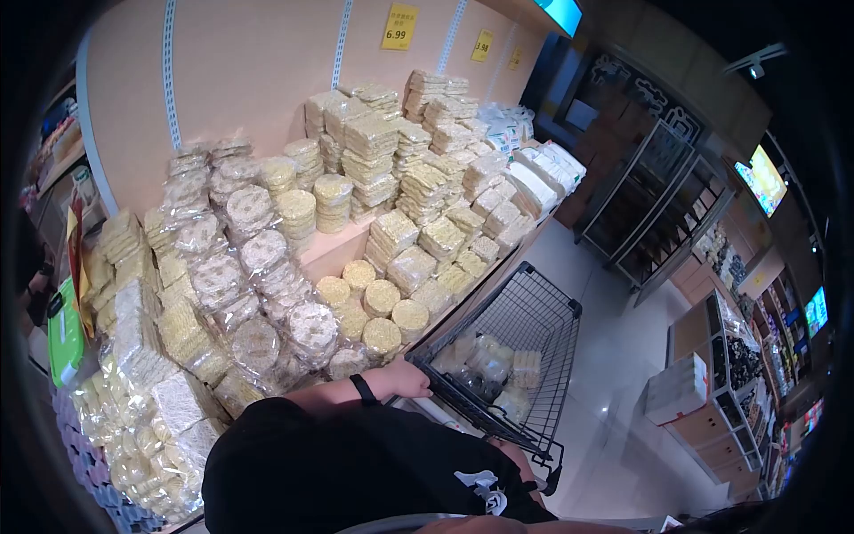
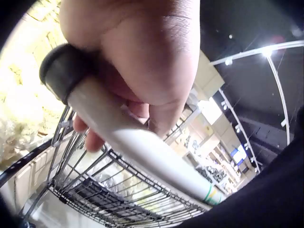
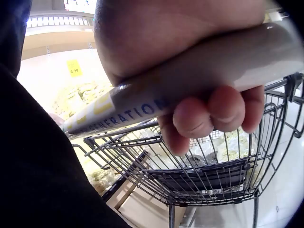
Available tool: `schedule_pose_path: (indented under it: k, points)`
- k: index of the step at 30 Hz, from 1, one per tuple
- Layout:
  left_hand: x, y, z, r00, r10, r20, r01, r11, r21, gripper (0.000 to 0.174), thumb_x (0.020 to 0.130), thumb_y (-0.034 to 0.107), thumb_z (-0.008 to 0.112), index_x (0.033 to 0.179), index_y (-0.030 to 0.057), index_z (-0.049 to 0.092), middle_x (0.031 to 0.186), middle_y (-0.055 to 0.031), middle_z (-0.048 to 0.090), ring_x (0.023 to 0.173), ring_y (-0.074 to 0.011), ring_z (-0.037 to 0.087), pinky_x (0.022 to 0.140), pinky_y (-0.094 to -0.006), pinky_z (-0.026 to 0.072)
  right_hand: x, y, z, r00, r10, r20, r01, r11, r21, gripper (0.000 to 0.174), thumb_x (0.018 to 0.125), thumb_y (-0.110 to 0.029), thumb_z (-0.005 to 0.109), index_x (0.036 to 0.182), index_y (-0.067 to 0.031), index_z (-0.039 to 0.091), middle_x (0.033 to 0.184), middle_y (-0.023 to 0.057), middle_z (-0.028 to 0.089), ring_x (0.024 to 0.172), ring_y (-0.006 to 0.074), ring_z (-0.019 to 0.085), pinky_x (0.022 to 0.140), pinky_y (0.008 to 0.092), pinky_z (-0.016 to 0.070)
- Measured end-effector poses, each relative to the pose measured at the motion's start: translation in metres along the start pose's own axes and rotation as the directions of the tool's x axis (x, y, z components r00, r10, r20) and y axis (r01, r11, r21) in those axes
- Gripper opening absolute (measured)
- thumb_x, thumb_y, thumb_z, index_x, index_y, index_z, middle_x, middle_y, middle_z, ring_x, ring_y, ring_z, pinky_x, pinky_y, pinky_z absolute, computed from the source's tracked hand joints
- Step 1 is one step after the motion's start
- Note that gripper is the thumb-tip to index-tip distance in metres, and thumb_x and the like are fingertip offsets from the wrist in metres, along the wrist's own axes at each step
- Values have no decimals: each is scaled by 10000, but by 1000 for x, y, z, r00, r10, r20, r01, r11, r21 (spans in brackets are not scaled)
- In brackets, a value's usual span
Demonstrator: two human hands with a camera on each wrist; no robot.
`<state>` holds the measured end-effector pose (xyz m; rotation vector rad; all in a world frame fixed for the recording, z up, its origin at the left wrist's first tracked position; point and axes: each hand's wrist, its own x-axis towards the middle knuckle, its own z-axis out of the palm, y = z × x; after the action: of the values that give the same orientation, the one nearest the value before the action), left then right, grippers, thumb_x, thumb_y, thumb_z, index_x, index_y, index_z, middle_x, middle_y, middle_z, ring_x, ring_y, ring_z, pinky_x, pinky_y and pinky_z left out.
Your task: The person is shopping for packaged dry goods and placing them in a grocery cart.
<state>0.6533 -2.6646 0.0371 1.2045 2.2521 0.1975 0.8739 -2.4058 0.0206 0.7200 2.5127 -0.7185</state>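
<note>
A: Nearest items?
B: Left hand on the handle of a shopping cart, next to a black end cap. Grip closed round the bar, fingers curled under it. Black band on that wrist.
A: Right hand?
B: Also gripping the handle; fingertips show below the bar. Blue lettering lies between the hands, "ERATION" legible.
A: Cart position, load?
B: Stands on the floor in front of the person, left side just beside a display shelf. Inside the cart: clear bags and a pale wrapped pack. Bag contents too small to tell.
A: Left of the cart?
B: Round yellow cakes nearest it, paler round packs farther left of it. Tall stacks beyond these; higher, a yellow price card reads 6.99.
A: Right of the cart, and ahead?
B: Right, well apart: wooden stand with a white box at its corner; on or against it, cannot tell. Ahead of the cart: metal rack. Farther right of the cart, up high: lit screen.
</note>
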Motion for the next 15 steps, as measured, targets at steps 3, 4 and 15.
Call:
schedule_pose_path:
  k: [3, 4, 15]
  points:
    - [-25, -27, 1, 990, 113, -88, -140, 898, -416, 313, 887, 394, 515, 975, 131, 660, 856, -78, 661, 793, -251, 624, 722, -354, 469, 1, -7, 1, 998, 23, 50, -26, 998, 54, 578, 859, -503, 391, 950, -10, 679, 986, 278, 619, 1002, 377, 585, 884, 416, 432]
    - [-35, -38, 1, 985, 132, -108, -169, 832, -529, 301, 880, 341, 557, 1044, 97, 627, 896, -92, 659, 820, -246, 616, 771, -337, 468, 2, -8, 1, 996, 27, 82, -32, 998, 63, 572, 858, -503, 396, 950, -15, 680, 984, 281, 618, 997, 379, 585, 881, 416, 433]
    - [-227, -110, -55, 704, -491, -513, 283, 856, -433, 479, 827, 408, 601, 1163, 68, 579, 1046, -182, 637, 974, -342, 604, 840, -397, 475, 69, -26, -22, 830, -261, 494, 402, 893, -204, 335, 872, -323, 513, 1051, -70, 640, 893, 133, 664, 802, 252, 623, 723, 369, 488]
